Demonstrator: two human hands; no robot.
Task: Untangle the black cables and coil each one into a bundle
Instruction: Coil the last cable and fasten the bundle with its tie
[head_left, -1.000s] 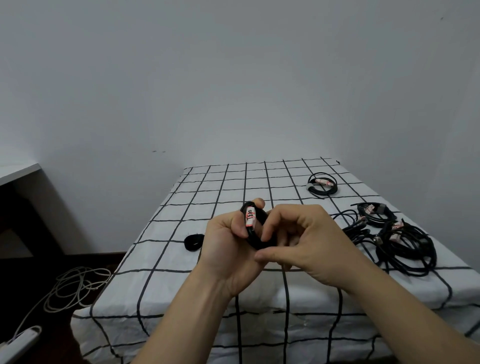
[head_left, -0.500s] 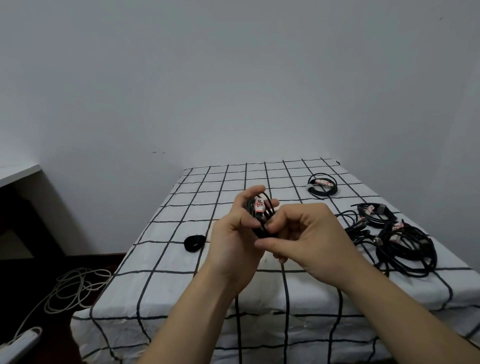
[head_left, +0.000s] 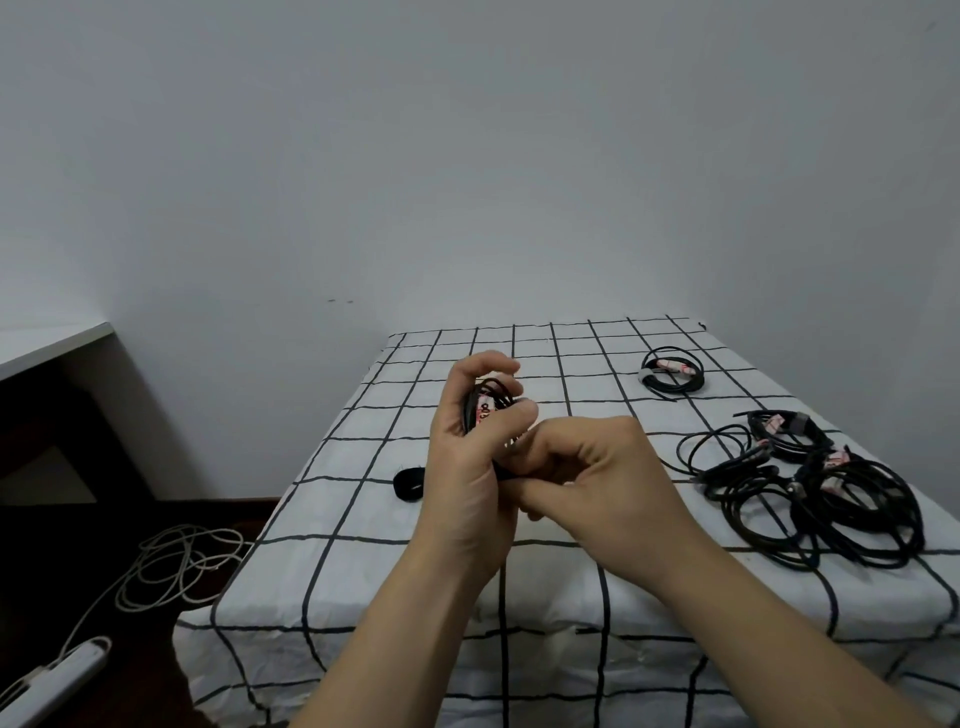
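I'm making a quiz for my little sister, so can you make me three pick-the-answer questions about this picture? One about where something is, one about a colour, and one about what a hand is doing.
1. Where is the tangled pile of black cables?
A. on the floor
B. on the checked cloth, at its right side
C. on the desk

2. What colour is the loose cable on the floor?
A. white
B. red
C. green

3. What is the left hand doing?
A. lying flat on the cloth
B. pointing at the wall
C. gripping a black cable bundle

Answers:
1 B, the pile lies on the cloth near its right edge.
2 A, its loops show pale against the dark floor.
3 C, its fingers curl round the bundle, held up above the cloth.
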